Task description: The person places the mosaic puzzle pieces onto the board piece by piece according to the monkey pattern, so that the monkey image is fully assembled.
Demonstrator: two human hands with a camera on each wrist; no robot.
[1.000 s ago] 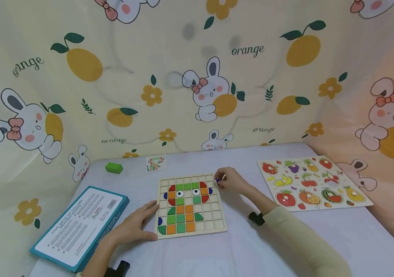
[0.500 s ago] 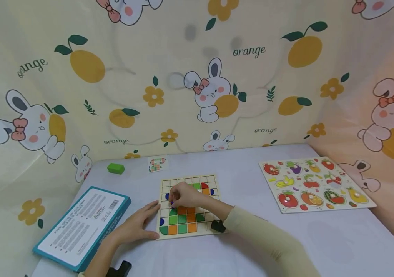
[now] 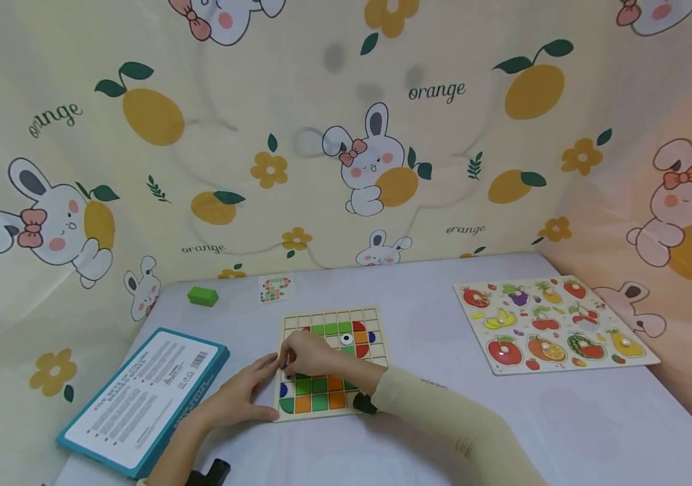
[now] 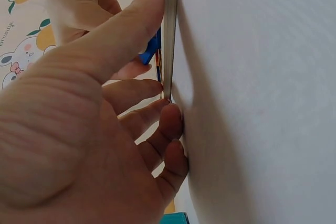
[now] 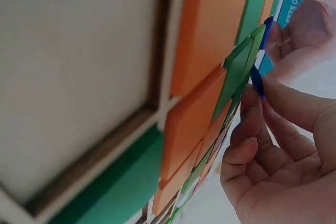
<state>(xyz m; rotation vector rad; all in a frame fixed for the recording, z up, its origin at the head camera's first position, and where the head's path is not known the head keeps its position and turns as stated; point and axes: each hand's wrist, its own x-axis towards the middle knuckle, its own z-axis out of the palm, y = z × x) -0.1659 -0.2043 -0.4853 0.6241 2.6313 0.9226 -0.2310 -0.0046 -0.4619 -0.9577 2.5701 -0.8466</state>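
A wooden grid board (image 3: 358,315) lies mid-table, partly filled with orange, green, red and blue pieces and a round eye piece (image 3: 346,339). At its left edge rests my left hand (image 3: 239,391), thumb near the front corner and fingertips against the side, as the left wrist view also shows. My right hand (image 3: 309,354) reaches over the board's left part, pinching a small blue piece (image 5: 257,81) between thumb and finger. Just beyond it in the right wrist view, another blue piece (image 5: 267,30) sits on the board. My right hand hides several cells in the head view.
A teal-edged box (image 3: 145,401) lies at left. Behind it are a green block (image 3: 202,296) and a small pattern card (image 3: 275,288). A fruit puzzle board (image 3: 481,329) lies at right. A printed cloth (image 3: 297,88) hangs behind the table.
My right hand has moved left from beyond the board's right edge across to its left columns, carrying the blue piece. My left hand stays at the left edge.
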